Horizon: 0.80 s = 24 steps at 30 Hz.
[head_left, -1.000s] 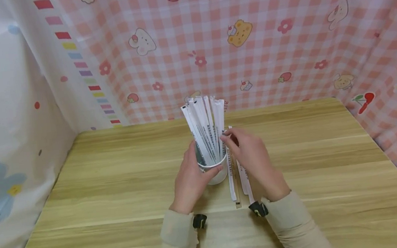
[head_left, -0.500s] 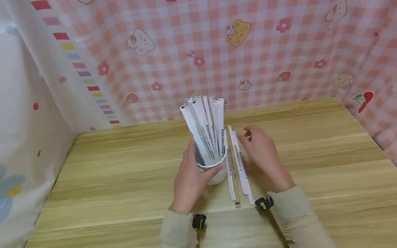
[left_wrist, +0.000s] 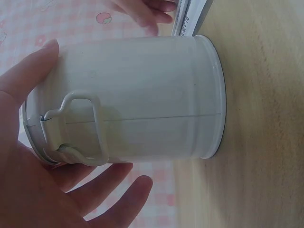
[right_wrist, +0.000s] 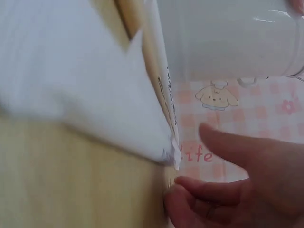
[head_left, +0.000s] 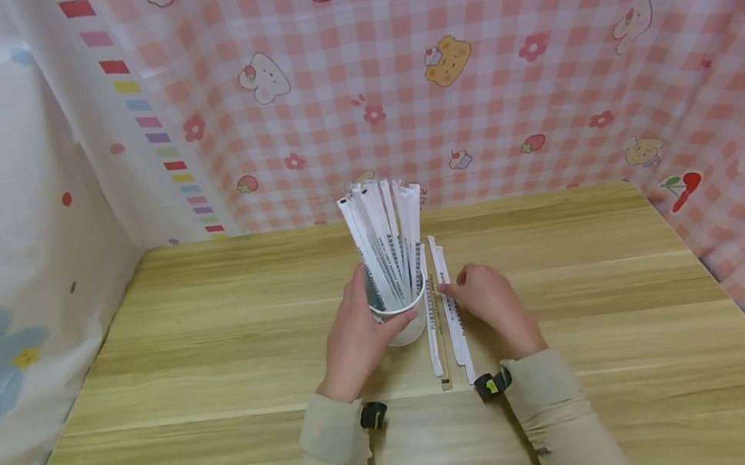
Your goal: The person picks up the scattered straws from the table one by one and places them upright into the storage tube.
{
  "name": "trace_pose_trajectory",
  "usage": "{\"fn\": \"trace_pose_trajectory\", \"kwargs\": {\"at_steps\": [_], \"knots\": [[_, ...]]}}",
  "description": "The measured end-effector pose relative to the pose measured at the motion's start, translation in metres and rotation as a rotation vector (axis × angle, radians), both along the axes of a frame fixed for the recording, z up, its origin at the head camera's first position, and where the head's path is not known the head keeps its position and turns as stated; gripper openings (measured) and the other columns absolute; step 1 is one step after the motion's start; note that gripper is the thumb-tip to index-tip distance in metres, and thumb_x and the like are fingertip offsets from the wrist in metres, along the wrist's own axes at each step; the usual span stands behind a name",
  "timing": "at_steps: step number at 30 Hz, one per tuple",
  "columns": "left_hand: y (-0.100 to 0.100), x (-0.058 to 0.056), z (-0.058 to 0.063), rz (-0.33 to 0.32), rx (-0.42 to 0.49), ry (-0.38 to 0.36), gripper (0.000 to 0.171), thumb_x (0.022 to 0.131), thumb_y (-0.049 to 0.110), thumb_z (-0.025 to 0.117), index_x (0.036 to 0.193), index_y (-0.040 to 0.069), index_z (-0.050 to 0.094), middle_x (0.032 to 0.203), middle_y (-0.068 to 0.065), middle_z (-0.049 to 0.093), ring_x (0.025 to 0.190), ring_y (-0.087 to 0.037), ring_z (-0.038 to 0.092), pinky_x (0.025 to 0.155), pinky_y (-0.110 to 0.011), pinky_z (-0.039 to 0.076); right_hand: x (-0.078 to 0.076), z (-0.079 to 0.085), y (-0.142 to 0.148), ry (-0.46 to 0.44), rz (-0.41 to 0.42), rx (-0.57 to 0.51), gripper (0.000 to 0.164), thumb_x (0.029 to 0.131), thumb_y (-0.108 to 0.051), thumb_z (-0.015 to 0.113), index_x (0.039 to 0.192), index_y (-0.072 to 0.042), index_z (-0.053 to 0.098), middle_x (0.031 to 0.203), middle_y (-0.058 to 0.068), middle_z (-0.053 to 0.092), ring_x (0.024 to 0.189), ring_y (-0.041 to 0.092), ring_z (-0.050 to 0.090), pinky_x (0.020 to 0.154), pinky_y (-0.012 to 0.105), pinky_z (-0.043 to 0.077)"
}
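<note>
My left hand [head_left: 357,343] grips a white metal bucket [head_left: 407,332] near its rim, thumb on the near side and fingers round the far side. A small side handle [left_wrist: 100,128] shows on it in the left wrist view. Many paper-wrapped straws [head_left: 382,243] stand upright in the bucket. Just right of it, several wrapped straws lie on the table: white ones [head_left: 457,338] and a tan one [head_left: 441,348]. My right hand [head_left: 492,299] is over the upper part of these, fingertips right at the white pair. In the right wrist view, its thumb [right_wrist: 223,145] stands apart from the bent fingers.
The wood-patterned table [head_left: 222,375] extends to both sides. A pink checked curtain [head_left: 497,108] hangs behind its back edge, with a white printed cloth [head_left: 12,199] to the left. A black strap device [head_left: 492,384] sits at each wrist.
My right hand moved from the straws at the bucket's rim to the right, let go, then came down and left over the loose straws. My left hand stayed on the bucket.
</note>
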<state>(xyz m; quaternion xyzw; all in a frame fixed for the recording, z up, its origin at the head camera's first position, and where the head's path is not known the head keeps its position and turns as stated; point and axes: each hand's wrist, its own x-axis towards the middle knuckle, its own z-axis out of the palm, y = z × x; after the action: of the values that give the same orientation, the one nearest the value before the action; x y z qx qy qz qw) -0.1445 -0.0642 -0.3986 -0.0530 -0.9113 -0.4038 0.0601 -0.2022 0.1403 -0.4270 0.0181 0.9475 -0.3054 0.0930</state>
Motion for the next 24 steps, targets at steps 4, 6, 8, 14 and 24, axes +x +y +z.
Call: {"fn": "trace_pose_trajectory", "kwargs": {"at_steps": [4, 6, 8, 14, 24], "knots": [[-0.0002, -0.0001, 0.0, -0.009, 0.01, 0.011, 0.095, 0.067, 0.047, 0.073, 0.141, 0.025, 0.018, 0.131, -0.001, 0.039, 0.114, -0.022, 0.044, 0.088, -0.042, 0.039, 0.0014, -0.0037, -0.0022, 0.029, 0.013, 0.024, 0.032, 0.078, -0.038, 0.065, 0.075, -0.007, 0.058, 0.069, 0.004, 0.056, 0.062, 0.02, 0.051, 0.054, 0.03, 0.04], [-0.0001, 0.0, -0.0003, -0.013, 0.016, 0.015, 0.095, 0.067, 0.047, 0.073, 0.141, 0.025, 0.018, 0.131, 0.0, 0.039, 0.114, -0.022, 0.044, 0.088, -0.041, 0.039, 0.002, -0.0044, -0.0035, 0.032, 0.017, 0.04, 0.03, 0.077, -0.036, 0.066, 0.071, -0.008, 0.058, 0.067, 0.004, 0.056, 0.06, 0.019, 0.051, 0.053, 0.03, 0.04], [-0.0001, -0.0001, -0.0009, -0.014, 0.017, 0.017, 0.095, 0.066, 0.047, 0.073, 0.141, 0.026, 0.019, 0.13, 0.001, 0.04, 0.114, -0.022, 0.044, 0.088, -0.041, 0.039, 0.003, -0.0038, -0.0045, 0.013, 0.013, 0.047, 0.027, 0.078, -0.033, 0.066, 0.071, -0.007, 0.059, 0.066, 0.005, 0.055, 0.058, 0.019, 0.05, 0.051, 0.029, 0.039], [-0.0004, 0.0002, -0.0021, -0.011, 0.022, 0.023, 0.093, 0.066, 0.047, 0.073, 0.14, 0.025, 0.021, 0.127, 0.001, 0.042, 0.111, -0.022, 0.046, 0.086, -0.042, 0.04, 0.0036, -0.0014, -0.0027, -0.005, 0.01, 0.052, 0.021, 0.083, -0.023, 0.06, 0.072, -0.005, 0.06, 0.063, 0.005, 0.055, 0.054, 0.018, 0.05, 0.048, 0.027, 0.04], [-0.0001, 0.0004, -0.0015, -0.016, 0.017, 0.024, 0.093, 0.067, 0.049, 0.072, 0.14, 0.025, 0.021, 0.129, 0.0, 0.041, 0.112, -0.022, 0.046, 0.087, -0.042, 0.04, 0.0009, -0.0003, 0.0037, -0.041, -0.011, -0.004, 0.017, 0.084, -0.018, 0.054, 0.078, -0.003, 0.062, 0.063, 0.005, 0.057, 0.051, 0.015, 0.054, 0.047, 0.026, 0.043]]}}
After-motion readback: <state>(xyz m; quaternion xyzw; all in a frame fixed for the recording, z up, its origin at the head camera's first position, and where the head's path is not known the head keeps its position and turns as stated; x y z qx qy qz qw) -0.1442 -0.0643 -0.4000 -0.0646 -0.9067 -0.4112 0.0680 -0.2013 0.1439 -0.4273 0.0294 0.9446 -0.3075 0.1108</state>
